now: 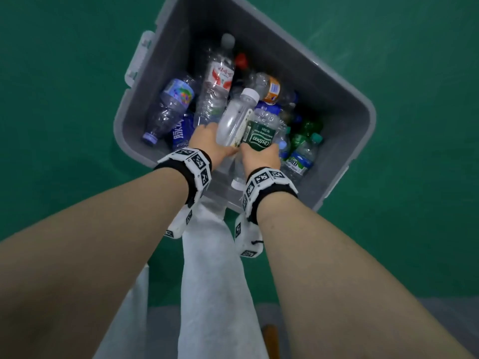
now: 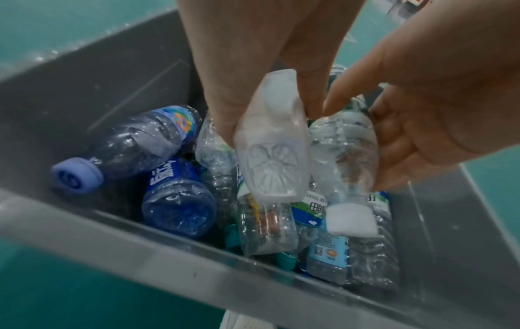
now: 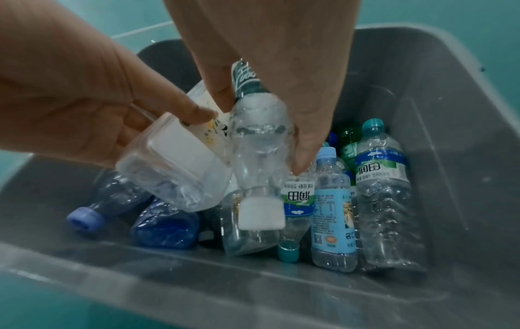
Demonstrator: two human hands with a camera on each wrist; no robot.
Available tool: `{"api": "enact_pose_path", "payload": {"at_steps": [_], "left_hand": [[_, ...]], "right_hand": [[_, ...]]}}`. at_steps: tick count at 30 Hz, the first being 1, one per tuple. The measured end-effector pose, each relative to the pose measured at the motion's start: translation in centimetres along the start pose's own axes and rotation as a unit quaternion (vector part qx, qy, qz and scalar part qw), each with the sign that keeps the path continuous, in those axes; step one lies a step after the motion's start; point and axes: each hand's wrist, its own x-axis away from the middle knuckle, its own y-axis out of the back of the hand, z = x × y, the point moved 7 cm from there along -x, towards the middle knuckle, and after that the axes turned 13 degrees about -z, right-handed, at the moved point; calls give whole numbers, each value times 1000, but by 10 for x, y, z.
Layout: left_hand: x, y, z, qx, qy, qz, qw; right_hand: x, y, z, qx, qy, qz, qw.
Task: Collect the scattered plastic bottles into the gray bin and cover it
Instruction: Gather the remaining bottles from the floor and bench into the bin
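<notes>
The gray bin [image 1: 364, 130] stands on the floor with several plastic bottles lying in it. Both hands are over its near side. My left hand [image 1: 210, 141] grips a clear square bottle [image 1: 233, 120] with its white cap pointing away from me; its base shows in the left wrist view [image 2: 270, 164]. My right hand [image 1: 261, 156] grips a crumpled green-labelled bottle [image 1: 259, 136], white cap [image 3: 261, 213] pointing down into the bin. The two held bottles touch side by side. The bin has no lid on it.
Green floor [image 1: 64, 99] surrounds the bin. A white latch [image 1: 140, 55] sits on the bin's left wall. My legs in pale trousers [image 1: 212, 281] stand just in front of the bin. A gray surface [image 1: 451, 322] lies at the bottom right.
</notes>
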Motion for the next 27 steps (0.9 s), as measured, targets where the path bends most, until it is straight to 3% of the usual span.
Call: {"api": "enact_pose_path", "payload": {"at_steps": [7, 14, 20, 27], "left_hand": [[-20, -20, 15, -25, 18, -12, 999], [-24, -20, 27, -62, 21, 24, 998], [-7, 9, 31, -69, 41, 14, 997], [48, 58, 41, 50, 66, 6, 997]], "right_hand": [[-35, -27, -6, 54, -7, -6, 998], [-38, -31, -11, 91, -13, -1, 996], [1, -22, -9, 119, -8, 26, 993], [85, -6, 10, 125, 88, 75, 985]]}}
